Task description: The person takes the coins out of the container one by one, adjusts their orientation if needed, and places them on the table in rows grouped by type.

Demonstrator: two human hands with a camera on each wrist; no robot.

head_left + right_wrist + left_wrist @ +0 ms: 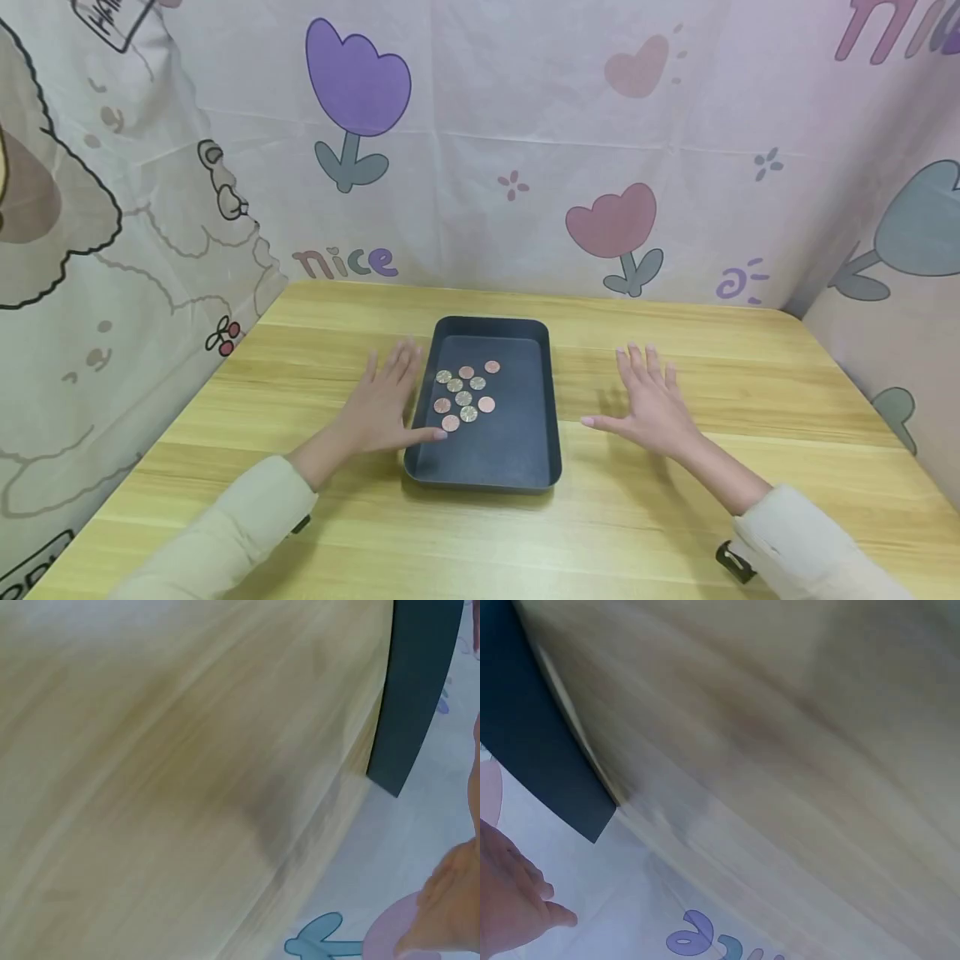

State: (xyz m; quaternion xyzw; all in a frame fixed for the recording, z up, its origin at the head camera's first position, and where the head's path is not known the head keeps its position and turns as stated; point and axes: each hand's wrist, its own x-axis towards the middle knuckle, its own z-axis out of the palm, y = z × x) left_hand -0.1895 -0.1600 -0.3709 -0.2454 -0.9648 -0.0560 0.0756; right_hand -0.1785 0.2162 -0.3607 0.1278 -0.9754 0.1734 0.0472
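Note:
A dark rectangular tray (517, 458) lies on the wooden table, its long side running away from me. Several coins (463, 398), some copper and some gold-coloured, are scattered over its left half. My left hand (381, 408) is beside the tray's left edge with fingers spread, its thumb reaching over the rim near the lowest coin. To the right of the tray, apart from it, my right hand (651, 408) hovers over the table with fingers spread and holds nothing. Each wrist view catches part of a hand and the tray's outer side (540, 727).
The wooden table (345, 533) reaches back to a printed cloth (480, 225) with flowers and lettering. More patterned cloth (67, 367) hangs along the left side and on the right. Dark straps or devices (735, 562) show below the pale sleeves.

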